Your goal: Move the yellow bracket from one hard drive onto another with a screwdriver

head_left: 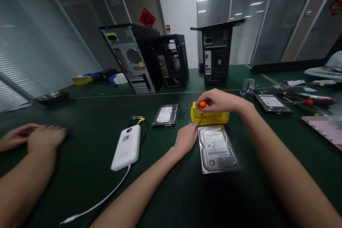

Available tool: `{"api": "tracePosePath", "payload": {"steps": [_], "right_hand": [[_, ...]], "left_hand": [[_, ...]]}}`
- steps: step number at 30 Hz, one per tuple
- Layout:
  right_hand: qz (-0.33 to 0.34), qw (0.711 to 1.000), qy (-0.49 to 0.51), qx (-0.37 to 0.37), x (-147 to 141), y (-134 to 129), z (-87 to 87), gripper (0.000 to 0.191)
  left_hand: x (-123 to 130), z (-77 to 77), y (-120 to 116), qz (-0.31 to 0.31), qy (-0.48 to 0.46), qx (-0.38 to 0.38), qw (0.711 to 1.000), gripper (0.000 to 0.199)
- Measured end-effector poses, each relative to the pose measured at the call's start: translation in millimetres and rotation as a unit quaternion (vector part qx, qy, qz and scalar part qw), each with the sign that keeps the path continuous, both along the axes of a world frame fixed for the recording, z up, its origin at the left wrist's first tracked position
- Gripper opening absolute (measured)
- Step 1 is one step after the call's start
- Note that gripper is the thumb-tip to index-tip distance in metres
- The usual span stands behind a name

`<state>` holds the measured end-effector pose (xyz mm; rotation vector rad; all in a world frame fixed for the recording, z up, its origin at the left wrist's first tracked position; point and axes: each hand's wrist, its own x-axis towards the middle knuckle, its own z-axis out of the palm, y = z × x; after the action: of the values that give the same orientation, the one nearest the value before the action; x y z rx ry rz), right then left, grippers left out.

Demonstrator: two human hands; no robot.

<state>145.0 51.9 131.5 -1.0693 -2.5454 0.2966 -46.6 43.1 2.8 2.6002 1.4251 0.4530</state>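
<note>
My right hand [217, 100] is closed round the orange handle of a small screwdriver [202, 104]. Its thin shaft points down at the front left part of a yellow plastic block [215, 118]. My left hand [186, 138] is low on the table, fingers drawn together and fingertips at the block's lower left edge, close to the screwdriver tip. Whatever those fingers pinch is hidden. Directly in front of the block a silver hard drive [217, 149] lies label up, its left edge beside my left fingertips. Another hard drive [165, 114] rests to the left of the block.
A white power bank [126, 148] with a cable lies left. Another person's hands [45, 137] rest at far left. Computer cases [133, 58], [173, 60], [217, 55] stand behind. On the right are a third drive [272, 103], pliers [296, 95] and a red-handled tool [320, 102].
</note>
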Motion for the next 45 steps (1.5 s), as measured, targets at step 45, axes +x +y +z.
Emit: {"api": "tracePosePath", "payload": {"steps": [45], "right_hand": [[-0.028, 0.999, 0.002, 0.024, 1.7, 5.0, -5.1, 0.027]], "left_hand": [[-0.4, -2.0, 5.0, 0.014, 0.049, 0.019, 0.999, 0.043]]}}
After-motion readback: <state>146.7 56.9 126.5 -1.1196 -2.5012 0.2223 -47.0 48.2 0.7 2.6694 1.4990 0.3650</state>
